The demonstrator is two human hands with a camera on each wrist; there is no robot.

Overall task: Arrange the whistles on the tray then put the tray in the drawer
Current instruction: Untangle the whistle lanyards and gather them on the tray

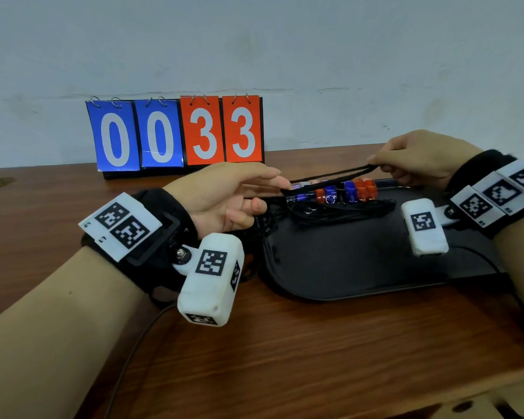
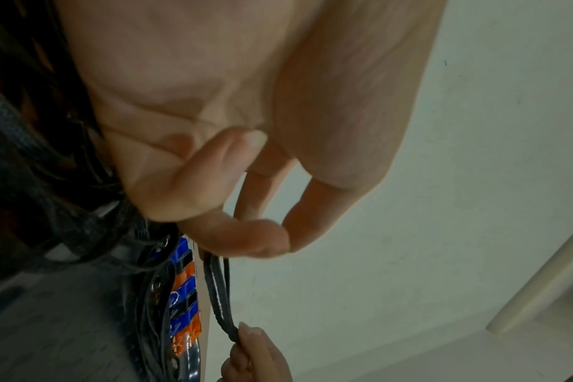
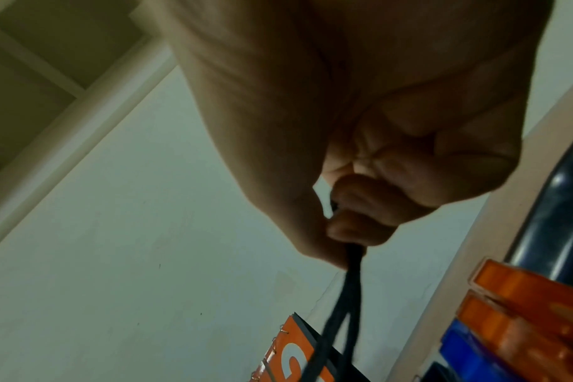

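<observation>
At the table's [image 1: 285,343] far edge stands a flip scoreboard [image 1: 176,134] reading 0033; in front of it the left hand [image 1: 224,198] reaches rightward, palm turned toward the tray [image 1: 360,267], its fingers extended and pressing one end of a black cord [image 1: 330,173] between thumb and fingertips just over the tray's far left corner. The left wrist view shows what the head view blurs: thumb tip and forefinger meet on the cord [image 2: 218,284], the little finger curling loosely toward the palm. Along the tray's far edge lie the whistles [image 1: 339,192], blue and orange in a close row, their dark lanyards [image 1: 339,208] heaped just in front of them; the taut cord runs above the row without touching it. To the right, the right hand [image 1: 421,158] hovers over the tray's far right corner, knuckles up, fingers curled, pinching the cord's other end; the right wrist view shows two strands [image 3: 347,297] leaving the closed fingertips.
</observation>
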